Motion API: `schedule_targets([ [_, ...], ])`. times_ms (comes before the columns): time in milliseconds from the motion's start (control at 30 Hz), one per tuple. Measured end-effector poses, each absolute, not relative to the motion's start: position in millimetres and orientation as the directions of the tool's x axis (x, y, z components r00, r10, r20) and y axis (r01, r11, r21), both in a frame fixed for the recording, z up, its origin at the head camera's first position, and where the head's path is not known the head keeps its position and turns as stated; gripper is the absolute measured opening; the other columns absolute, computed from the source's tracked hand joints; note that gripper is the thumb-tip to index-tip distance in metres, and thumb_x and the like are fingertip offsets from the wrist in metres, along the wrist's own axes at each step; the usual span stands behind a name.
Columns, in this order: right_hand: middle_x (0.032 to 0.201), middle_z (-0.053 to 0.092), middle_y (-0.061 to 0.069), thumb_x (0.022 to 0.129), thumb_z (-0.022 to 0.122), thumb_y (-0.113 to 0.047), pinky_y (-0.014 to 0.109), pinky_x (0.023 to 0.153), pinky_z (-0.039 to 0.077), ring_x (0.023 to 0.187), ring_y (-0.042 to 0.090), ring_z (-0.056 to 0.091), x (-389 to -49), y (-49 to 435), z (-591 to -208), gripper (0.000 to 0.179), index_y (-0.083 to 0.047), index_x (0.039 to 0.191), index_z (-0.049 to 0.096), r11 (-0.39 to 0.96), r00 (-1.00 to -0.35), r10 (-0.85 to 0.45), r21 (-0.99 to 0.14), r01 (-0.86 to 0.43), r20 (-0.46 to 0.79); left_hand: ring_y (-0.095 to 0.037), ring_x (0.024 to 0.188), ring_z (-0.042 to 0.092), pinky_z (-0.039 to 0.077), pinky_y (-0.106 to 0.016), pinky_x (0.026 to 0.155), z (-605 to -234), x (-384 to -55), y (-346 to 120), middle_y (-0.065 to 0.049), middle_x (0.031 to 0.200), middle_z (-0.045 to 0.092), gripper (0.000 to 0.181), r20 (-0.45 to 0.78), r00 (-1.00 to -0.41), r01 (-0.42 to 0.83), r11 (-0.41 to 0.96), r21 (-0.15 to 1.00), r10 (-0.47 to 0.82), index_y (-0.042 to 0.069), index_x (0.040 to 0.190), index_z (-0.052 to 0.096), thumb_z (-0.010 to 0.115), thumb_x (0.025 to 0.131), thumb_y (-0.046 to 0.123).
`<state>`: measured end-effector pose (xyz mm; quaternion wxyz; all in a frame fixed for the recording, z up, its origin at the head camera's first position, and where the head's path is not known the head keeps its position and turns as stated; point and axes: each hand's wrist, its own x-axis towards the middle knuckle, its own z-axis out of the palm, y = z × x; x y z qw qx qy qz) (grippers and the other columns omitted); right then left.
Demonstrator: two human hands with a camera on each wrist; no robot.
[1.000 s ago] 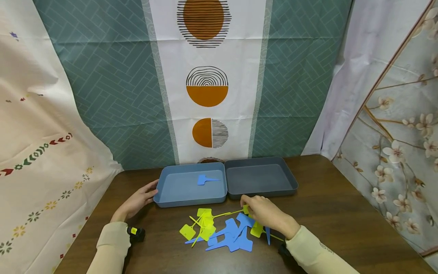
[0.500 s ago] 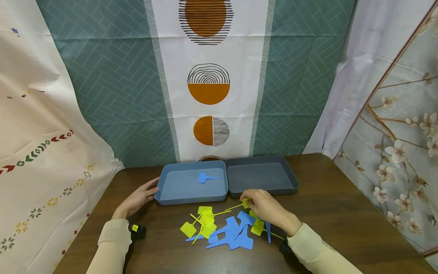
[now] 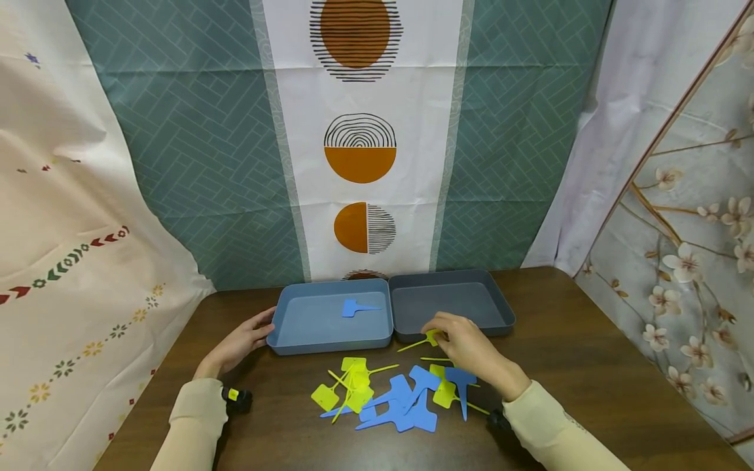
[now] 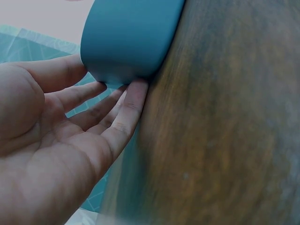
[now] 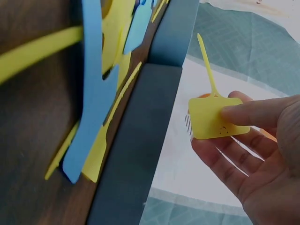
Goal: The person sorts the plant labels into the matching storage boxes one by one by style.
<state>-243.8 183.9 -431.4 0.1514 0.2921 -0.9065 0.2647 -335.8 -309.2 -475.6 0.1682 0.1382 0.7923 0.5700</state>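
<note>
My right hand [image 3: 470,347] pinches a yellow plant label [image 5: 219,117] by its flat head, thumb on the face and fingers behind. Its thin stake points left, held up near the front wall of the dark grey tray [image 3: 453,327]. The left hand [image 3: 238,343] touches the left end of the blue-grey tray [image 3: 330,345] with nearly straight fingertips, as the left wrist view shows. One blue plant label [image 3: 351,307] lies inside that tray. In front of the trays, yellow labels [image 3: 355,379] and blue labels [image 3: 399,399] lie loosely heaped, some overlapping.
Both trays stand side by side at the back of the brown wooden table [image 3: 283,432]. Right of the heap, a blue label [image 3: 461,377] lies over yellow ones. Behind the table hangs a patterned green and white cloth [image 3: 371,196].
My right hand has lifted the yellow label off the heap, up and slightly right toward the dark tray. The left hand stays at the blue-grey tray's end.
</note>
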Motion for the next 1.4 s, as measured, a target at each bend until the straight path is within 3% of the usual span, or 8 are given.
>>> schedule_targets([
  [400,0.094,0.068,-0.006,0.087,0.075,0.012,0.024,0.063,0.051,0.072,0.005,0.054,-249,193,-422,0.030,-0.013,0.105,0.078,0.691,-0.782,-0.386,-0.408,-0.596,0.489,-0.046,0.154,0.022,0.030,-0.059,0.121,-473,-334,-309,-0.028,0.171,0.006,0.062,-0.105,-0.905,0.032,0.314,0.949,0.412,0.001,0.166,0.008,0.039,0.114,0.014],
  [800,0.097,0.071,0.002,0.086,0.076,0.014,0.030,0.069,0.057,0.077,0.013,0.062,-269,210,-401,0.027,-0.006,0.105,0.077,0.692,-0.763,-0.356,-0.396,-0.603,0.539,-0.046,0.154,0.020,0.026,-0.061,0.121,-476,-335,-306,-0.026,0.171,0.003,0.062,-0.104,-0.904,0.028,0.299,0.954,0.416,0.002,0.167,0.007,0.038,0.114,0.015],
  [1400,0.100,0.067,0.008,0.094,0.069,0.009,0.037,0.074,0.057,0.088,0.025,0.064,-323,235,-383,0.020,-0.003,0.108,0.078,0.738,-0.864,-0.297,-0.476,-0.478,0.407,-0.047,0.154,0.020,0.026,-0.062,0.121,-474,-335,-308,-0.028,0.171,0.004,0.063,-0.095,-0.900,0.036,0.290,0.956,0.425,0.001,0.166,0.008,0.040,0.114,0.015],
])
